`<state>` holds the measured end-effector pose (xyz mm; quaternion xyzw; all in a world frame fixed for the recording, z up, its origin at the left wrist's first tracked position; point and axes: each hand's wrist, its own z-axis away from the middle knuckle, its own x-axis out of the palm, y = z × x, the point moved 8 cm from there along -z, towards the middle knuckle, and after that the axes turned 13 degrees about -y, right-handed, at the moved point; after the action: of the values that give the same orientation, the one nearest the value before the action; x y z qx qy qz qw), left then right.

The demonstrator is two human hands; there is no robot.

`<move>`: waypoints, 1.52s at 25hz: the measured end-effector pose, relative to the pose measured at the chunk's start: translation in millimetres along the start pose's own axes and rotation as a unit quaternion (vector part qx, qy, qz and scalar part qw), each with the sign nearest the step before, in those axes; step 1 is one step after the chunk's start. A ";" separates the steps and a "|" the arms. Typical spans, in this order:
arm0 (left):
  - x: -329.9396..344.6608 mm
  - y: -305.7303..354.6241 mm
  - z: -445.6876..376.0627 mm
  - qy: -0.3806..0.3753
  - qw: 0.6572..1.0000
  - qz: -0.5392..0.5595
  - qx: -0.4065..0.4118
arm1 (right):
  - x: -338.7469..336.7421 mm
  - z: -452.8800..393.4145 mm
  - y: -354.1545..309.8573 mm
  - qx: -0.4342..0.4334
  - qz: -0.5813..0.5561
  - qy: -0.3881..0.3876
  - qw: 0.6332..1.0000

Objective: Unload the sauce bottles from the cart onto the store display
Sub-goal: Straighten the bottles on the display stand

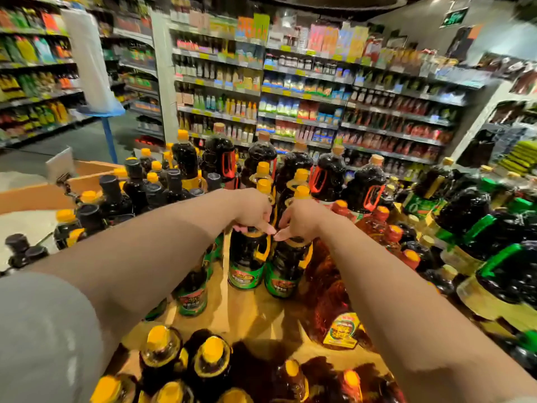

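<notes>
**Sauce bottles, store display, two in hand**

Bottom of frame, nearest: grey sleeve (43, 338) at lower left; cluster of dark yellow-capped bottles (186, 359) at lower centre, seen from above.

Centre: left hand (252, 212), fingers curled over the top of the left green-label bottle (247, 257), gripping at cap and neck. Right hand (299, 221), fingers curled over the top of the right green-label bottle (286, 266), same grip. Both bottles upright, side by side and just about touching, yellow handles showing, bases at the brown cardboard surface (241, 309); contact with that surface not clear.

Centre right: red-brown bottles (328, 283) just beside the right-hand bottle.

Behind the hands: tall dark bottles with red handles (325, 175). Centre left: black-capped bottles (136, 181). Right edge: green-handled bottles (470, 225).

Background, upper frame: store shelves (305, 97), stocked, blurred.
</notes>
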<state>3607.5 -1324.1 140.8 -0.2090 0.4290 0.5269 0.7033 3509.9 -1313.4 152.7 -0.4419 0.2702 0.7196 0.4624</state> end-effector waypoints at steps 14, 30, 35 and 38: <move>43.6 31.1 55.1 0.014 1.000 -0.003 0.015 | 35.7 53.3 -21.2 -0.043 -0.018 -0.032 0.998; -26.5 19.0 67.0 0.152 0.980 -0.060 -0.116 | 1.3 63.0 -8.8 -0.083 -0.028 -0.031 0.996; -85.5 3.3 3.1 0.119 0.983 -0.119 -0.078 | -76.3 13.8 47.8 0.020 -0.050 0.166 0.985; -66.4 -5.0 -55.9 0.024 0.985 -0.168 -0.045 | -50.2 -41.4 57.3 0.036 -0.021 0.090 0.995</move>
<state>3585.5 -1404.8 164.3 -0.3220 0.3803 0.4152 0.7611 3483.2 -1392.3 176.8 -0.4936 0.3267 0.6572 0.4667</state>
